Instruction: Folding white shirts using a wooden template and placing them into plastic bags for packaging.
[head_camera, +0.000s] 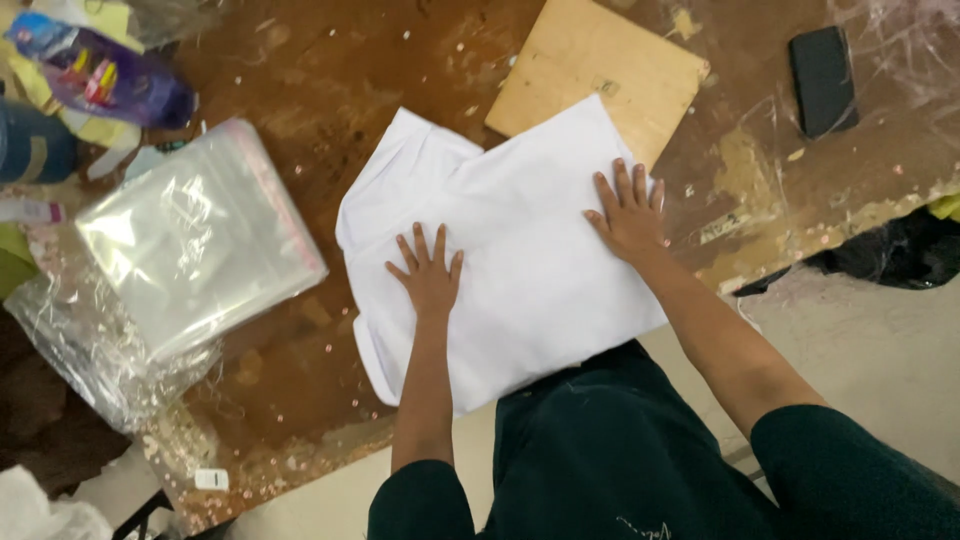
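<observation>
plastic sleeves (195, 235) lie stacked at the left of the frame on the brown counter (330, 110). centre frame, a folded white garment (520, 270) lies directly under both hands, its long axis running lower left to upper right. left hand (428, 275) and right hand (630, 215) press flat, fingers spread, gripping nothing. a cardboard sheet (600, 65) pokes out beyond, upper right.

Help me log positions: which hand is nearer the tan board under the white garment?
Right. The right hand lies flat on the white garment just below the tan board. The left hand presses mid-garment, farther from it.
</observation>
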